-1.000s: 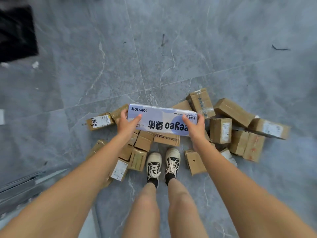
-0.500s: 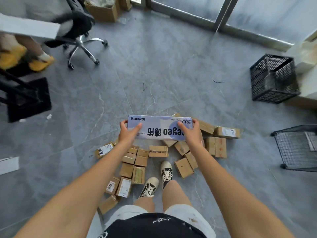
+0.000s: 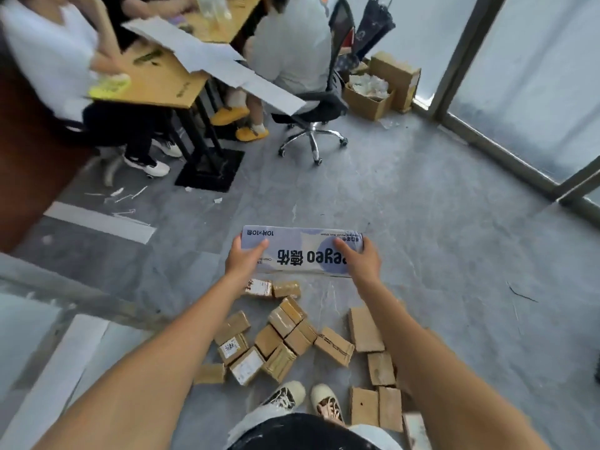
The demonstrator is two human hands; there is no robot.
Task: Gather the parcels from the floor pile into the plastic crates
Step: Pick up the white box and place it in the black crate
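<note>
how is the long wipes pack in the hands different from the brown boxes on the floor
The wipes pack is long, pale blue and white with big printed lettering; the brown boxes are short, plain cardboard, some with tape or white labels. The pack is held off the floor, the left hand and right hand each gripping an end; the boxes lie scattered at various angles by the person's shoes. Both are box-shaped.

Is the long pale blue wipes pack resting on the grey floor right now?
No, the long pale blue wipes pack is held above the floor by the left hand and right hand, one at each end.

Pale lilac-and-white pack (image 3: 302, 251) with dark lettering, brown cardboard parcels (image 3: 285, 339), grey marbled floor (image 3: 422, 254)
</note>
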